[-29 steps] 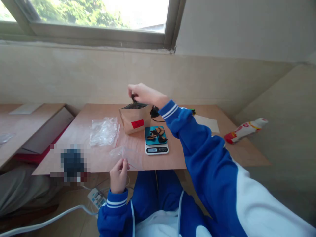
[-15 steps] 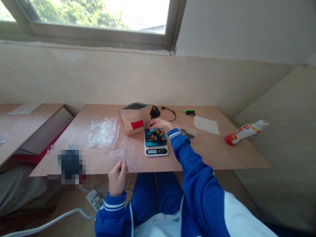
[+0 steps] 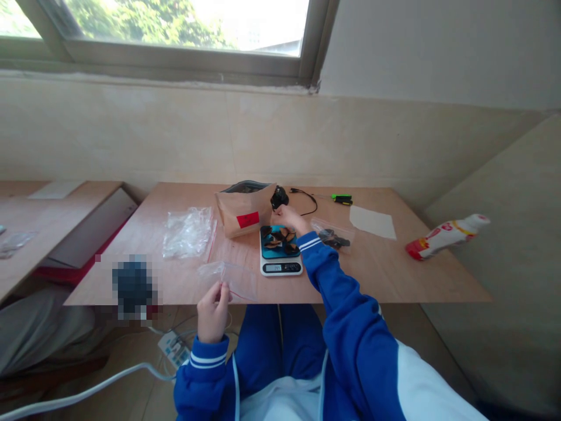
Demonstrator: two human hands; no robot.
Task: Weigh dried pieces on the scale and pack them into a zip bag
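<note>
left hand (image 3: 213, 311): grip pinching clear bag (image 3: 242, 283) near front edge of bench (image 3: 377, 278) | right hand (image 3: 289, 217): at back of scale (image 3: 281, 268), beside paper pouch (image 3: 236, 213); cannot tell if grip holds anything | dried pieces (image 3: 287, 235): on scale | pouch: standing open

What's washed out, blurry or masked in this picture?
Head view: the window glares, its sky burnt nearly white; head view: the scale display is too soft to read; head view: a coarse pixel patch masks something at the table's near-left edge.
</note>
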